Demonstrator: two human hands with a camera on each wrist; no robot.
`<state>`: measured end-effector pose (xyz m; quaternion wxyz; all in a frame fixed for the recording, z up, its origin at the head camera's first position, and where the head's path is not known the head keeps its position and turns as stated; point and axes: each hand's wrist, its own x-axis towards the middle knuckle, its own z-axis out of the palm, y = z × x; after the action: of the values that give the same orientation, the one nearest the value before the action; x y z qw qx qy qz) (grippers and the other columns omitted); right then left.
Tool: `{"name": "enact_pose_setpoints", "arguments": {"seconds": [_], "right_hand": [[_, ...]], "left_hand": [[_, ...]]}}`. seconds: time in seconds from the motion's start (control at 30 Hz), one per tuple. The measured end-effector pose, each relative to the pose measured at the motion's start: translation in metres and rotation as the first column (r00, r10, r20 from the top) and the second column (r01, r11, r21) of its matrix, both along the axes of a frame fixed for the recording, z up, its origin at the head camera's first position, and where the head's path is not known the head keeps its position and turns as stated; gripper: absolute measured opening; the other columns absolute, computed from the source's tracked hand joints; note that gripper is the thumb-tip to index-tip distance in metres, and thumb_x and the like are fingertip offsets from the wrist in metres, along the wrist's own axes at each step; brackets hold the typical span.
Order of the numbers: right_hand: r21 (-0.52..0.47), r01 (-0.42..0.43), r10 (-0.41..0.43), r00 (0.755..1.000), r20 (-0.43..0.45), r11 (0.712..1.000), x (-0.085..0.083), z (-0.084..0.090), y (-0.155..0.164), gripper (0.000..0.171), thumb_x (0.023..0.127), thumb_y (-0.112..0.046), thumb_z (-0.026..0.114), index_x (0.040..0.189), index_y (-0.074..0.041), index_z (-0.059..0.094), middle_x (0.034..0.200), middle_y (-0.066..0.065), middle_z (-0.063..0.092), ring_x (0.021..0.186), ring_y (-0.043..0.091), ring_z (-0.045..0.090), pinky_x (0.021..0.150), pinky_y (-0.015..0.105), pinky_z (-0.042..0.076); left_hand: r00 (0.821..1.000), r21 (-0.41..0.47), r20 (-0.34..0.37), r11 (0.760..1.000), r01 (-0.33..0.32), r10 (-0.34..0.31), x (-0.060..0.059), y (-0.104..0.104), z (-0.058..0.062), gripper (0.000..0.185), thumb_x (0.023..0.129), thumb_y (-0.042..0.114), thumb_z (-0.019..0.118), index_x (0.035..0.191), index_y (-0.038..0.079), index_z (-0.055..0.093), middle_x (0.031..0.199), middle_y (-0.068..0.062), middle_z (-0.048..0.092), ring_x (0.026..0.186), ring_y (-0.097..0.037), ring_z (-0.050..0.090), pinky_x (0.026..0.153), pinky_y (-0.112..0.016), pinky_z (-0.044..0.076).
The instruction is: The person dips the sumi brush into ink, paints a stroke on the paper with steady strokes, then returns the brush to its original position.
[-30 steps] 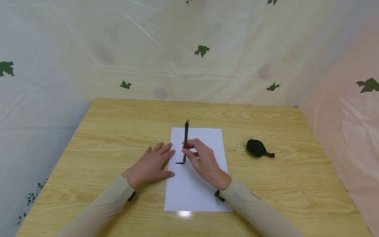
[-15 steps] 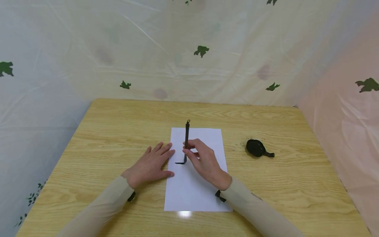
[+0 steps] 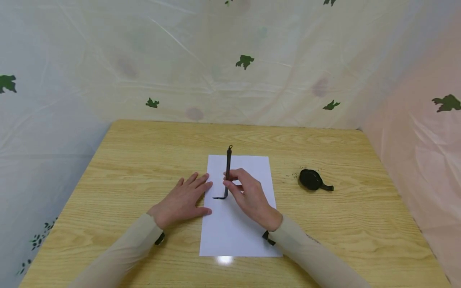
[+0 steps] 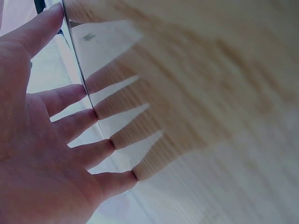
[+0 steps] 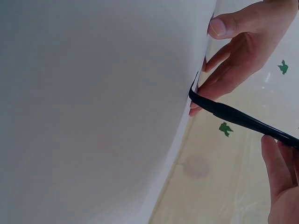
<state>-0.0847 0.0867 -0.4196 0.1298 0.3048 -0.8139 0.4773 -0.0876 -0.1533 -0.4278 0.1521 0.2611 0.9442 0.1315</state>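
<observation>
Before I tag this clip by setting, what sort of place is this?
Probably a makeshift recording booth set up for brush writing: a bare wooden table walled by leaf-printed plastic sheeting, with just white paper, a brush and a black ink dish.

black brush [image 3: 227,168], white paper [image 3: 237,228], light wood-grain table [image 3: 144,160], perhaps black dish [image 3: 311,179], leaf-printed sheeting [image 3: 245,61]

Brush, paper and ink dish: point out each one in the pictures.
brush [image 3: 227,168], head view, on the shaft above the fingers.
paper [image 3: 234,228], head view, on its bare lower part.
ink dish [image 3: 310,179], head view, on its round body.
</observation>
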Motion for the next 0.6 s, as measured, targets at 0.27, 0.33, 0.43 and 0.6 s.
{"name": "enact_pose_setpoints", "arguments": {"seconds": [0.27,0.33,0.43,0.6], "right_hand": [[-0.004,0.005,-0.005,1.000,-0.014,1.000,0.0000,-0.0002,0.0006,0.024,0.098,-0.002,0.070,0.120,-0.002,0.061,0.111,0.008,0.068,0.102,0.022,0.070,0.076,0.026,0.061],[-0.002,0.008,-0.008,1.000,-0.026,1.000,-0.0002,-0.0001,0.0008,0.024,0.097,-0.002,0.070,0.120,-0.002,0.062,0.111,0.008,0.069,0.102,0.022,0.071,0.075,0.026,0.061],[0.000,0.011,-0.011,0.999,-0.037,1.000,-0.0003,-0.0007,0.0014,0.024,0.097,-0.001,0.071,0.119,-0.001,0.062,0.110,0.008,0.069,0.102,0.022,0.071,0.075,0.026,0.061],[0.001,0.017,-0.017,0.999,-0.037,1.000,0.0001,-0.0007,0.0024,0.024,0.097,-0.002,0.071,0.119,-0.001,0.062,0.110,0.007,0.069,0.102,0.022,0.071,0.074,0.026,0.061]], "left_hand": [[1.000,0.004,-0.005,1.000,0.004,-0.004,0.0002,0.0004,-0.0002,0.083,0.094,0.055,0.071,0.158,0.009,0.044,0.169,-0.009,0.030,0.157,-0.040,0.017,0.117,-0.070,0.022],[1.000,0.004,-0.010,1.000,0.007,-0.007,0.0002,0.0003,-0.0003,0.083,0.094,0.055,0.071,0.157,0.009,0.044,0.169,-0.010,0.030,0.156,-0.040,0.018,0.117,-0.070,0.022],[1.000,0.005,-0.014,1.000,0.010,-0.010,-0.0001,0.0003,-0.0007,0.083,0.094,0.055,0.071,0.157,0.009,0.044,0.169,-0.010,0.029,0.156,-0.040,0.018,0.117,-0.070,0.022],[1.000,0.002,-0.013,1.000,0.011,-0.011,-0.0001,0.0004,-0.0009,0.083,0.094,0.055,0.071,0.158,0.009,0.044,0.169,-0.010,0.029,0.156,-0.040,0.018,0.117,-0.070,0.022]]}}
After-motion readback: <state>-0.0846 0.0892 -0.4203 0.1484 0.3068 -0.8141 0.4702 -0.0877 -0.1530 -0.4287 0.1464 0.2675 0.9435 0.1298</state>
